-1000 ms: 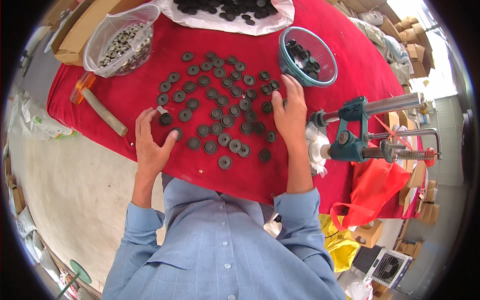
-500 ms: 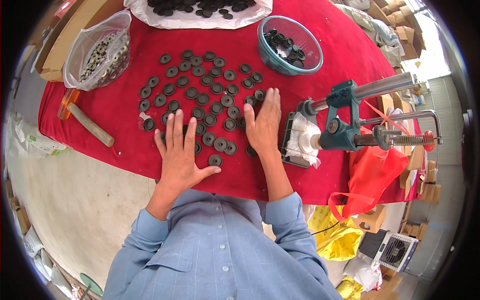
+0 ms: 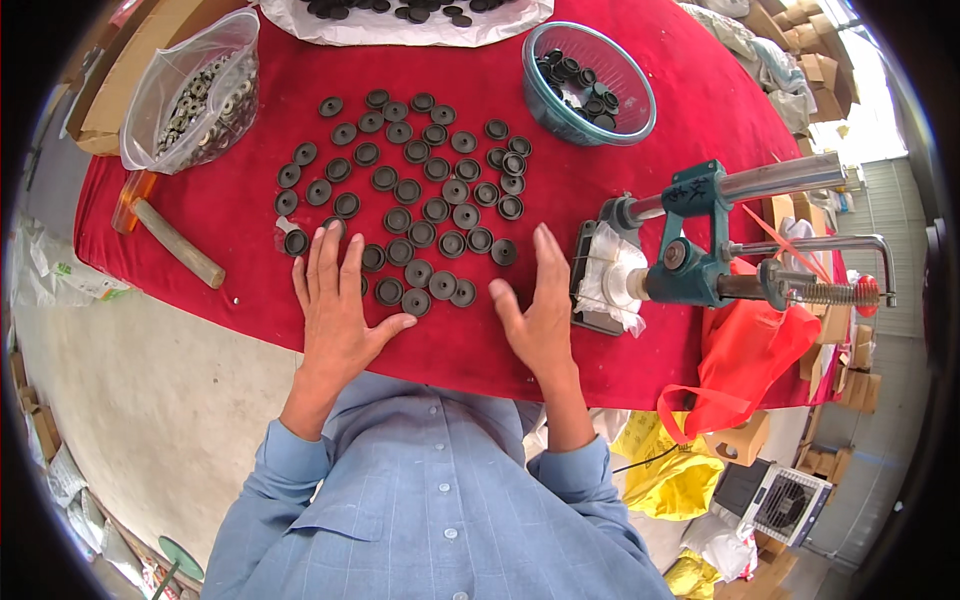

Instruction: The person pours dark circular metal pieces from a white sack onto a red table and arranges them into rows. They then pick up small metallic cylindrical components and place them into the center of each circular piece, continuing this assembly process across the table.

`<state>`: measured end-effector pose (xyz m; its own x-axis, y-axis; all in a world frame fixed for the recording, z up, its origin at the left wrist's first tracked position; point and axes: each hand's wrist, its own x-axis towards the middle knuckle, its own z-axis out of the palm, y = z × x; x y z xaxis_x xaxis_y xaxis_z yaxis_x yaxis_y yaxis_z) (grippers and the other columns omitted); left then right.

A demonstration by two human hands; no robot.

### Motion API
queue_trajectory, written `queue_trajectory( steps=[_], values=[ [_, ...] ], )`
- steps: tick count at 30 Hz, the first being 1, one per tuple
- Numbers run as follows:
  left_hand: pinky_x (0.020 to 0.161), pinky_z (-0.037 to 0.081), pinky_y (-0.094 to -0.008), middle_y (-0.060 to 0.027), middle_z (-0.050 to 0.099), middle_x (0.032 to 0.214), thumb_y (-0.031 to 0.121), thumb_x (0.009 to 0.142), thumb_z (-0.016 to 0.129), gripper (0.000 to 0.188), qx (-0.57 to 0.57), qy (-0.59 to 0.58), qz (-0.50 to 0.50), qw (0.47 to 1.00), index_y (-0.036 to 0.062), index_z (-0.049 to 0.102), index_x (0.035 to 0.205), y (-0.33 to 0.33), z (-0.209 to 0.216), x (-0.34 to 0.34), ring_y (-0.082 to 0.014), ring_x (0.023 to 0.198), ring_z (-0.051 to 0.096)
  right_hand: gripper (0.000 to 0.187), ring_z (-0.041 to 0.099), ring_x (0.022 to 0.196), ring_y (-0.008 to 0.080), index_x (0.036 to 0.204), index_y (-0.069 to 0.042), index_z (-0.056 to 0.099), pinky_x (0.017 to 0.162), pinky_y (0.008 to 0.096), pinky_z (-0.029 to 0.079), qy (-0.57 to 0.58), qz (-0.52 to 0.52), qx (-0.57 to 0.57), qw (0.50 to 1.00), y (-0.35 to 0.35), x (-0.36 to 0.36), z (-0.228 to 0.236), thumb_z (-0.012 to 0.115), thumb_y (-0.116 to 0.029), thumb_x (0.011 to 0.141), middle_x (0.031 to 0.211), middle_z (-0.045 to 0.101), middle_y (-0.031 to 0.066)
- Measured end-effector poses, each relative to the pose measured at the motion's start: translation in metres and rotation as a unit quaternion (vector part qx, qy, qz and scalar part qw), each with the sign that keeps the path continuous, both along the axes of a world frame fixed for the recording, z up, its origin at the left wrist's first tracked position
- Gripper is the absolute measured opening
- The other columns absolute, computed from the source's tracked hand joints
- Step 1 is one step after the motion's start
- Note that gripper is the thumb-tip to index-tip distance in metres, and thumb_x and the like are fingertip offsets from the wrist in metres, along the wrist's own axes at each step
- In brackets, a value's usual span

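Many round black discs (image 3: 435,210) with raised rims and small centre knobs lie loosely spread on the red cloth (image 3: 440,345). My left hand (image 3: 335,310) rests palm down at their near left edge, fingers spread, its fingertips by the nearest discs. To the right, my right hand (image 3: 542,325) hovers or rests on the cloth, thumb apart from the fingers. It is beside the discs and holds nothing. A small white piece (image 3: 287,224) lies by one disc at the left.
A teal hand press (image 3: 690,240) stands at the right beside a red bag (image 3: 750,350). A clear blue bowl (image 3: 640,115) holds more discs. At the left are a plastic bag (image 3: 150,125) of small metal parts and a hammer (image 3: 180,243). More discs sit on a white sheet (image 3: 400,35).
My right hand has drawn back toward me, off the discs. My left hand has shifted slightly left and nearer. Some discs at the near and right edges have moved inward.
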<state>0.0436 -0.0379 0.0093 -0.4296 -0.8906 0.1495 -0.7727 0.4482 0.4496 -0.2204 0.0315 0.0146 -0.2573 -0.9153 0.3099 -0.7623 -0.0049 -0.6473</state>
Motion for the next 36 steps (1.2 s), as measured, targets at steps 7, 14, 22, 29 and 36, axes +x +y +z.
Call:
queue_trajectory(
  steps=[7, 14, 22, 29, 36],
  values=[
    [0.12, 0.026, -0.0603, -0.019, 0.03, 0.171, 0.045, 0.079, 0.091, 0.099, -0.033, 0.015, 0.01, 0.999, 0.007, 0.046, 0.158, 0.008, -0.001, 0.008, -0.042, 0.154, 0.031, 0.076, 0.051, 0.135, 0.0463, 0.149, 0.004, 0.052, 0.112, 0.0526, 0.047, 0.031, 0.024, 0.013, 0.999, 0.0, 0.018, -0.002, 0.087, -0.016, 0.084, 0.154, 0.05, 0.0263],
    [0.12, 0.028, -0.0555, -0.0191, 0.036, 0.166, 0.035, 0.082, 0.091, 0.084, -0.058, 0.057, 0.036, 0.996, 0.0054, 0.053, 0.151, 0.018, -0.002, 0.018, -0.0409, 0.15, 0.035, 0.065, 0.054, 0.131, 0.0439, 0.143, 0.003, 0.059, 0.11, 0.0514, 0.048, 0.035, 0.019, -0.029, 0.999, -0.015, 0.018, -0.003, 0.084, -0.012, 0.085, 0.149, 0.056, 0.0246],
    [0.117, 0.034, -0.0524, -0.0167, 0.049, 0.152, 0.031, 0.085, 0.09, 0.076, -0.065, 0.07, 0.079, 0.992, 0.0067, 0.056, 0.148, 0.029, -0.009, 0.045, -0.0376, 0.141, 0.044, 0.075, 0.053, 0.132, 0.0426, 0.145, 0.001, 0.057, 0.109, 0.0507, 0.048, 0.031, 0.024, -0.006, 0.999, 0.017, 0.027, 0.004, 0.09, -0.017, 0.08, 0.15, 0.053, 0.0218],
    [0.103, 0.04, -0.0474, -0.0142, 0.053, 0.142, 0.027, 0.08, 0.092, 0.076, -0.052, 0.098, 0.024, 0.994, 0.0036, 0.059, 0.144, 0.019, -0.002, 0.009, -0.0329, 0.126, 0.053, 0.075, 0.052, 0.131, 0.0425, 0.144, -0.001, 0.058, 0.109, 0.0511, 0.049, 0.033, 0.034, -0.008, 0.999, 0.01, 0.045, -0.002, 0.091, -0.013, 0.078, 0.15, 0.052, 0.021],
    [0.093, 0.043, -0.0431, -0.01, 0.059, 0.129, 0.017, 0.08, 0.089, 0.044, -0.092, 0.11, -0.053, 0.988, 0.0153, 0.078, 0.123, 0.024, 0.002, -0.006, -0.0281, 0.107, 0.055, 0.048, 0.058, 0.122, 0.0356, 0.128, -0.008, 0.071, 0.103, 0.0475, 0.048, 0.077, 0.072, -0.025, 0.994, 0.008, 0.051, -0.003, 0.085, -0.014, 0.083, 0.134, 0.063, 0.0127]
  ],
)
